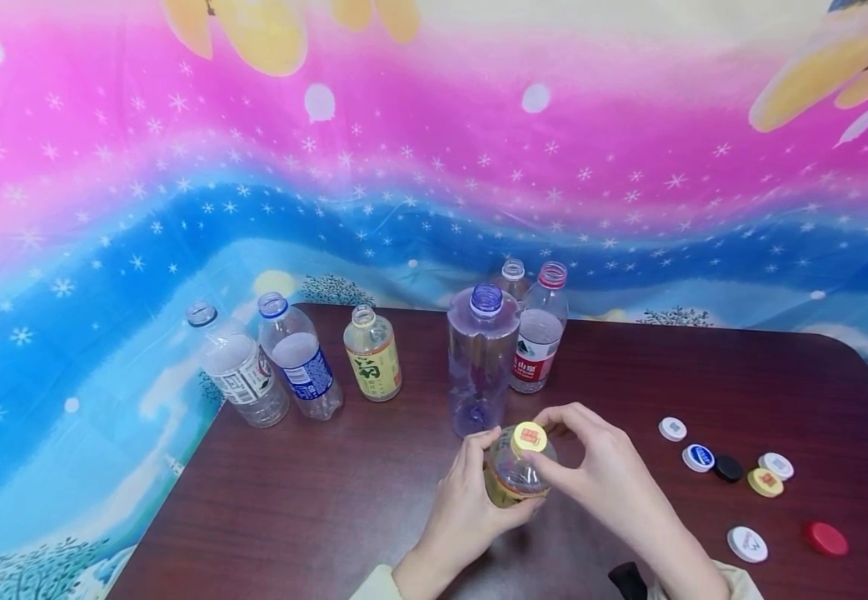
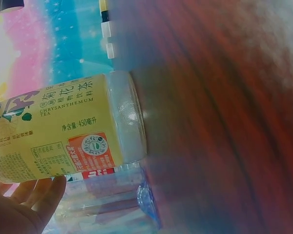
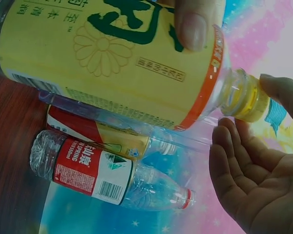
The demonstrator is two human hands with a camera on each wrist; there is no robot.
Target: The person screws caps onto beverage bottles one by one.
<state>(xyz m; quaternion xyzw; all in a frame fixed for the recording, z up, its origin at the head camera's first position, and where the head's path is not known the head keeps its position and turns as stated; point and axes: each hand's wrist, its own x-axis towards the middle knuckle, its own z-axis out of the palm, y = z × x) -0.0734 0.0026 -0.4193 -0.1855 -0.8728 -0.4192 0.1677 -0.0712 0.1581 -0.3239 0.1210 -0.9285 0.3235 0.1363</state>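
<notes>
A clear tea bottle (image 1: 518, 477) with a yellow chrysanthemum tea label (image 2: 63, 126) stands upright near the front of the table. My left hand (image 1: 466, 498) grips its body, thumb on the near side and fingers on the far side. The bottle's yellow cap (image 1: 530, 437) sits on its neck. My right hand (image 1: 610, 467) holds that cap between thumb and forefinger; in the right wrist view the thumb (image 3: 283, 92) presses one side of it and the other fingers curve below. Right behind is a tall purple bottle (image 1: 482, 367) without a cap.
Loose caps lie on the right, among them a black cap (image 1: 728, 467), a blue cap (image 1: 698, 457) and a red cap (image 1: 826, 538). Uncapped bottles stand behind: a red-labelled bottle (image 1: 539, 342), another tea bottle (image 1: 372, 358), a blue-labelled bottle (image 1: 302, 362) and a white-labelled bottle (image 1: 239, 371).
</notes>
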